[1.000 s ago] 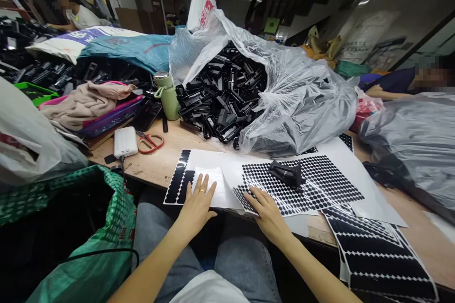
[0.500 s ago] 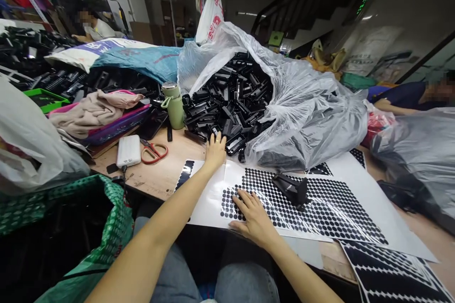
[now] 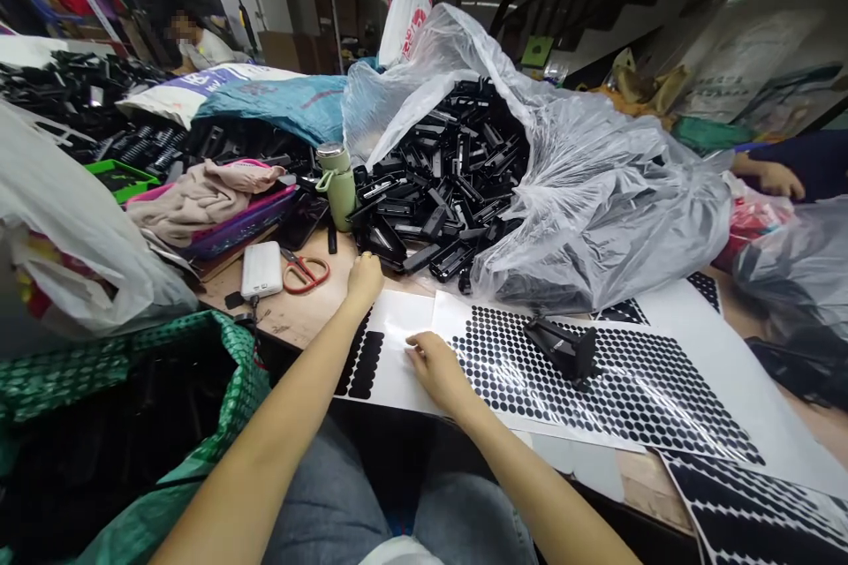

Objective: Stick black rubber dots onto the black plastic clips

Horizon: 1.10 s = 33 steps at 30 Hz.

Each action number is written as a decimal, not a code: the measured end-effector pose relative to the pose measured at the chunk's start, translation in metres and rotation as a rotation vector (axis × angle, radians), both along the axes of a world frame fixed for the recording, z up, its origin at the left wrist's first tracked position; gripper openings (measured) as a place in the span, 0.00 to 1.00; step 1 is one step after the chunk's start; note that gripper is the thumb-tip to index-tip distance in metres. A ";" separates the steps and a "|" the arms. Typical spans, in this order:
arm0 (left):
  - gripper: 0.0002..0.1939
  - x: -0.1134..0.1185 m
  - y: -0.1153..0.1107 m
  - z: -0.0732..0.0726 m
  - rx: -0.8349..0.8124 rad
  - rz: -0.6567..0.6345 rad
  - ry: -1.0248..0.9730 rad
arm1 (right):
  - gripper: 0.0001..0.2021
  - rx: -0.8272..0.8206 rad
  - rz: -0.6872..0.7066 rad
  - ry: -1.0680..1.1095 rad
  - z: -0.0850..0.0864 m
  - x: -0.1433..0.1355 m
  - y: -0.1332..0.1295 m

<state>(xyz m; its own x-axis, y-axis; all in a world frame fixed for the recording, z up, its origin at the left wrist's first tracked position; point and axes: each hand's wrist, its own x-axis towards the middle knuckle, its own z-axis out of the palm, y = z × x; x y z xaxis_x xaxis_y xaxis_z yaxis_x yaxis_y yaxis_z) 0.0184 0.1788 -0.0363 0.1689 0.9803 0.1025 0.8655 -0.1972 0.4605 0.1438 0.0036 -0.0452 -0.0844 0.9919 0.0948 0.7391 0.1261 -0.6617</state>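
My left hand [image 3: 366, 280] is closed at the near edge of a heap of black plastic parts [image 3: 457, 163]. Its curled fingers grip one black plastic part [image 3: 382, 240], partly hidden by the hand and mixed with the heap. My right hand [image 3: 434, 364] hovers over a white backing sheet, thumb and fingertips brought together; whatever is between them is too small to make out. Beside it lies a sheet of round black stickers [image 3: 530, 375]. On that sheet rests another black plastic part [image 3: 563, 349], shaped like a stand.
A clear plastic bag [image 3: 609, 221] surrounds the heap. Left of it are a green bottle [image 3: 339, 194], red-handled scissors [image 3: 306, 275] and a white power bank [image 3: 261, 269]. A green bag [image 3: 242, 362] stands at the lower left. A co-worker's hand [image 3: 782, 181] shows at right.
My left hand has moved left along the heap's edge and its fingers have curled around a part. My right hand has lifted off the stickers, shifted left and pinched its fingers.
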 end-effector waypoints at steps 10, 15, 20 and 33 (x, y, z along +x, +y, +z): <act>0.22 0.017 -0.014 -0.012 0.006 0.062 0.184 | 0.10 -0.164 -0.206 -0.113 -0.003 -0.072 0.046; 0.19 0.015 -0.008 -0.011 0.013 0.215 0.166 | 0.08 -0.101 -0.184 -0.038 -0.001 -0.079 0.041; 0.16 -0.009 -0.005 -0.002 0.009 0.373 0.067 | 0.06 0.002 -0.162 0.111 0.010 -0.073 0.027; 0.15 -0.030 -0.097 0.032 -0.379 0.210 -0.757 | 0.11 -0.134 -0.232 0.808 0.063 0.038 -0.016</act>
<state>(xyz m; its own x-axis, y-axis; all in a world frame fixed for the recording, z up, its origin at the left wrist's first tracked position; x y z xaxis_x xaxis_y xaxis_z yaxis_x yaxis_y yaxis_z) -0.0115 0.0815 -0.0045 -0.0004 0.9743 -0.2253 0.3019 0.2149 0.9288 0.1821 -0.0127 0.0181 0.1651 0.9829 -0.0810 0.0305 -0.0871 -0.9957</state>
